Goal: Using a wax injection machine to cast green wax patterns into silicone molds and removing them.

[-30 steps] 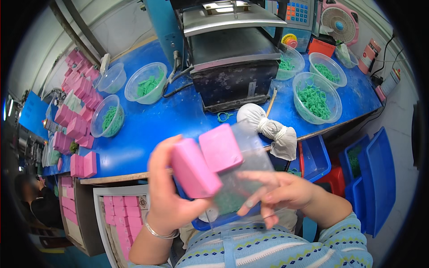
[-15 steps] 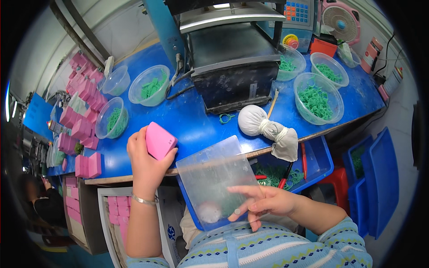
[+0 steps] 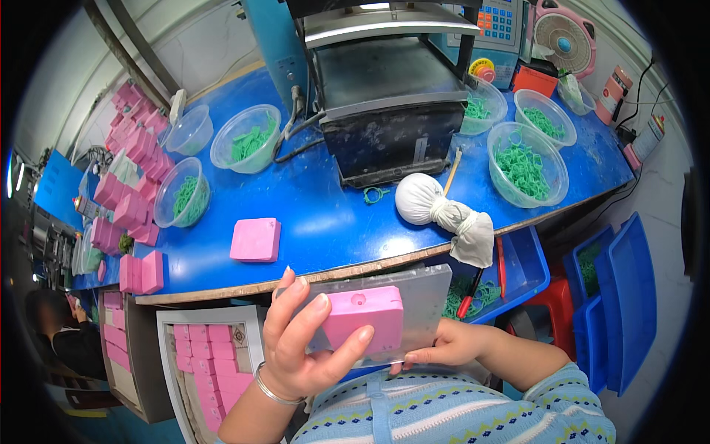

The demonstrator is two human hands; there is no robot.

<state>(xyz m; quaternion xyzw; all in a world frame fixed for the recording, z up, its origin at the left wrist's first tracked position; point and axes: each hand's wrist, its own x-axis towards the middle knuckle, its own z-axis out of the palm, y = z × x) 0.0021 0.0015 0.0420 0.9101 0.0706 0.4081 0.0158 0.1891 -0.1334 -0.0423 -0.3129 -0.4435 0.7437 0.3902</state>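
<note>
Head view: pink box (image 3: 364, 317) between left hand (image 3: 296, 348) fingers (thumb beneath)

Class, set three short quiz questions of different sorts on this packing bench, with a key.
1. True or false: the left hand holds a pink box against a clear plastic tray.
2. Multiple choice: what lies on the blue table right beside the white cloth bundle? A) a thin wooden stick B) a hammer C) a phone
3. Fill in: the clear bowls hold small ____ rings.

Key: 1 true; 2 A, the thin wooden stick; 3 green. The right hand grips the tray from below.
</note>
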